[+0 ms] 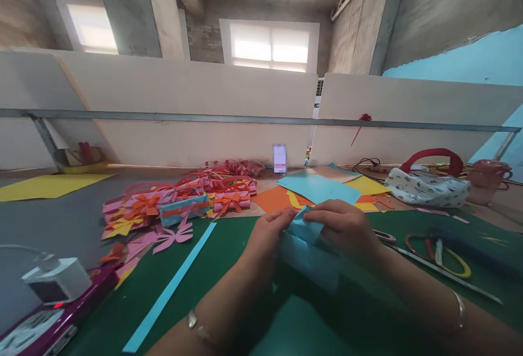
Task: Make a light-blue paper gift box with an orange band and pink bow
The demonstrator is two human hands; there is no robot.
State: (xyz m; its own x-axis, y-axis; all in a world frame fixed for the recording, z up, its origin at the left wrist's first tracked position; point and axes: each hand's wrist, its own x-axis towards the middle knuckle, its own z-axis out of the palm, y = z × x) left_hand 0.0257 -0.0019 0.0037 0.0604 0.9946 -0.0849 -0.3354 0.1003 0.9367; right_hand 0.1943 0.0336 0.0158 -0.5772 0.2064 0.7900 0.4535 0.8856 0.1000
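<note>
A piece of light blue paper (306, 252), folded at its top edge, is held up between both hands over the green mat. My left hand (265, 236) pinches its upper left edge between thumb and fingers. On the upper right, my right hand (347, 228) has its fingers closed on the fold. The lower part of the paper hangs toward me in shadow. To the left, a long narrow blue paper strip (171, 285) lies flat on the green cutting mat (229, 258).
Left stand a pile of folded paper pieces with bows (220, 187) and a power strip (61, 318) with a charger. Behind my hands lie coloured sheets (322, 186) and an upright phone (280, 158). Scissors (439, 252), a metal ruler (449, 274) and a cloth bag (427, 186) are right.
</note>
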